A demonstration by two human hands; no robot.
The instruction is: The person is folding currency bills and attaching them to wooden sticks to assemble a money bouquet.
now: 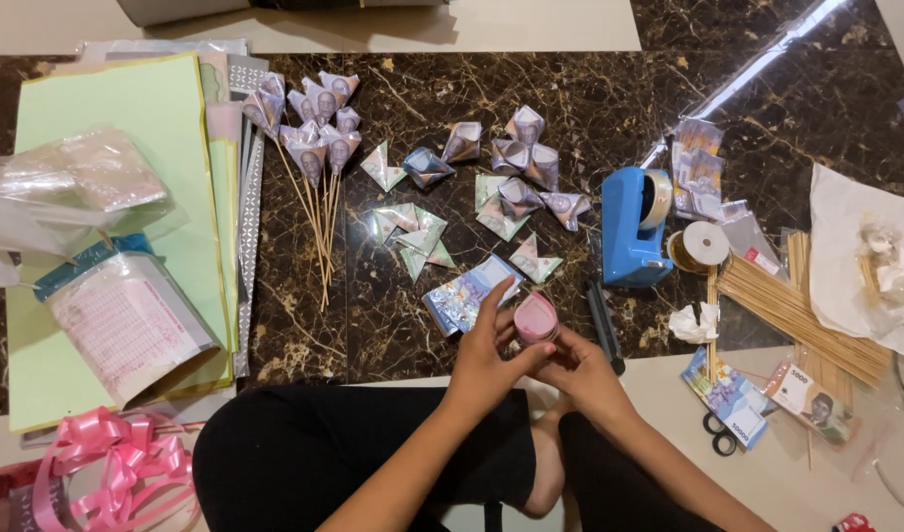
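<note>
Pink tape roll [536, 317] is pinched between the left hand [489, 357] and right hand [577, 369] above the lap. Several folded banknotes are already mounted on skewers [312, 128]; about 10 folded banknote cones [511, 187] lie unmounted, bamboo skewers [797, 310] unused.

A pale pink roll [536, 317] is showing between the hands, just below the blue tape dispenser [629, 229]. Left of the dispenser, grey-violet and green folded banknotes [501, 192] are lying on dark brown floor [422, 325] veined with gold. Far left, pale green paper sheets [147, 108] and a glossy pink ribbon bow [112, 463] are showing
</note>
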